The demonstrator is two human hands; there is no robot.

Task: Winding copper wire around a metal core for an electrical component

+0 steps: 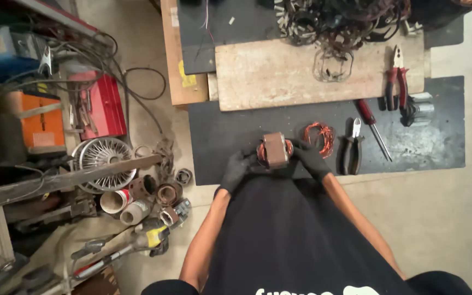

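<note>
Nearest the camera, a black shirt fills the lower frame, with two bare forearms running up from it to gloved hands at the near edge of a black mat [236, 136].

Between the hands sits the coil block [275, 149]: a small grey-brown rectangular core standing upright, with copper-red winding bulging out on its left and right sides. It is at the mat's front edge, right over the person's lap.

Left hand [237, 168], in a black glove, is curled narrowly around the block's left side, fingers touching the winding. Its forearm comes up from the lower left, elbow out. Right hand [310, 157], also gloved in black, closes on the block's right side in the same way, wrist bent inward, forearm slanting down to the right. Both hands grip the block together.

Just behind the right hand lies a loose copper coil [319, 136], a tangled reddish ring flat on the mat. Beside it to the right are black-handled cutters [352, 147], then a red-handled screwdriver [372, 128] lying at a slant.

Farther back, a pale wooden board [279, 74] lies across the mat, with red-handled pliers [396, 79] at its right end and a heap of dark wire [340, 22] at the far edge.

On the floor to the left is clutter: a spoked fan guard [105, 158], a red toolbox [105, 104], an orange box [42, 123], and several short tubes [124, 205].
</note>
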